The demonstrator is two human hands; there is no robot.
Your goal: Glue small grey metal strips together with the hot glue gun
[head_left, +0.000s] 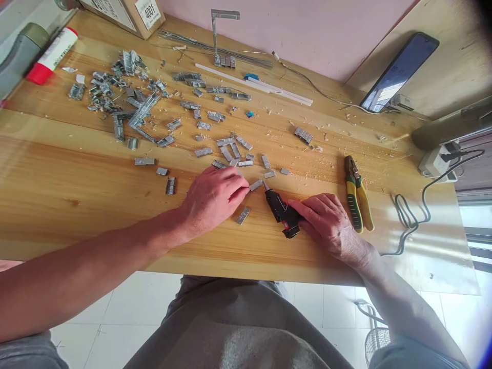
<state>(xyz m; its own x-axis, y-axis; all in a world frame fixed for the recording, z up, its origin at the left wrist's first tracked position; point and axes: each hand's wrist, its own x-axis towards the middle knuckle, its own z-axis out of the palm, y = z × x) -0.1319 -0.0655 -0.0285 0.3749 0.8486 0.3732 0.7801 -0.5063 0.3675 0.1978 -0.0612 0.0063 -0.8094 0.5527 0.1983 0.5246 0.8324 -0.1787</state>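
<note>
1 tilted phone (402, 72) stands at right; 1 cardboard box (130, 13) marked 4001 sits near 1 red-and-white tube (56, 51).

Small craft workspace, wooden table (77, 200), glue gun (283, 212), pliers (352, 195), silvery pieces (143, 110)

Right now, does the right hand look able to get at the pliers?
Probably yes: the pliers lie beside the right hand with nothing seen between, though it would likely need to release the glue gun.

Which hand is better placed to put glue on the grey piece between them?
Right, I'd judge: the right hand holds the glue gun, its nozzle at one end of the grey piece, while the left hand holds the other.
</note>
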